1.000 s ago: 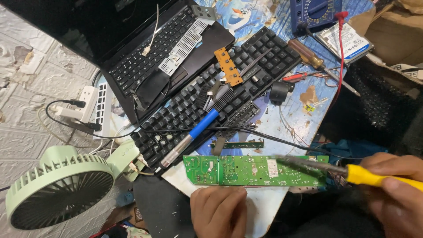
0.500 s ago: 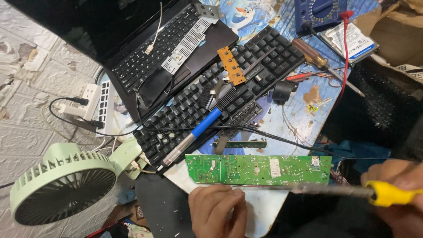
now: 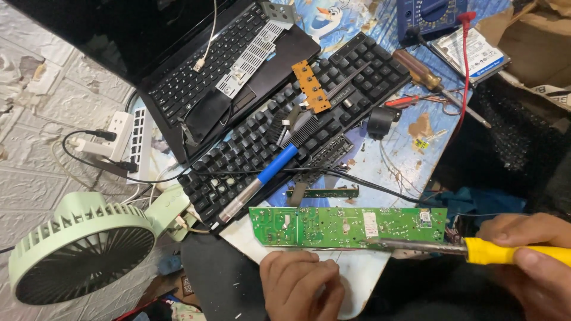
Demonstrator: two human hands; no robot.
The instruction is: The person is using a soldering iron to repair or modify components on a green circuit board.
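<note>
at the table edge | long green circuit board (image 3: 348,226) | right hand (image 3: 529,261) fingers grip yellow-handled iron (image 3: 476,249) | left hand (image 3: 300,285) fingers curled

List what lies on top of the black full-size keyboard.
On the black full-size keyboard lie a blue-handled soldering iron, a small orange circuit board and a thin black cable. The keys beneath them are covered.

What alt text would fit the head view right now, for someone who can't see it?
The right hand holds a yellow-handled soldering iron with its tip on a long green circuit board; the left hand rests just below the board. Behind lie a black keyboard, a blue-handled tool, a laptop and a green fan.
</note>
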